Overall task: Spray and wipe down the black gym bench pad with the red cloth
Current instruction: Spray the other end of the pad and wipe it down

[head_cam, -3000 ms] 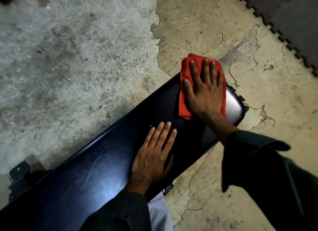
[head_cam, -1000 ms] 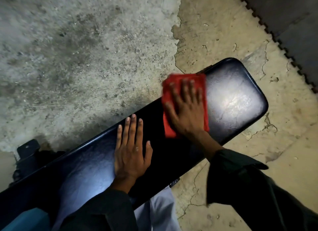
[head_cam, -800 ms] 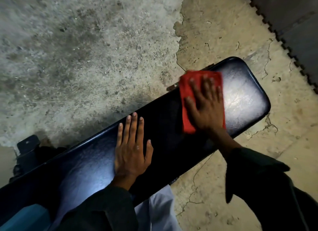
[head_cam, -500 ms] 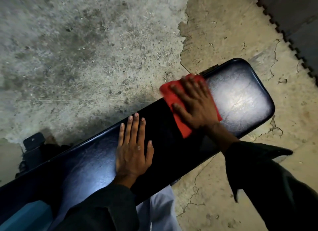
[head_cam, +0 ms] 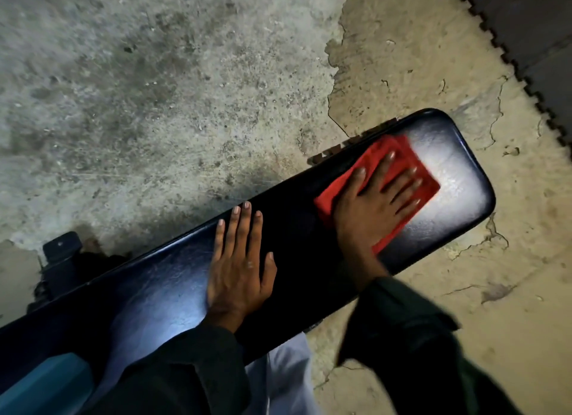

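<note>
Head view: your right hand (head_cam: 373, 212), fingers spread flat, presses red cloth (head_cam: 411, 170) on bench pad (head_cam: 458, 204) far end. Your left hand (head_cam: 240, 267) flat mid-pad, holds nothing.

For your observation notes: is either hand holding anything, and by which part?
Neither grips anything: right hand presses flat on the red cloth's middle; left hand rests on the bench pad.

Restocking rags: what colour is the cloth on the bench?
Red, plain; the cloth shows in the head view under the right hand.
</note>
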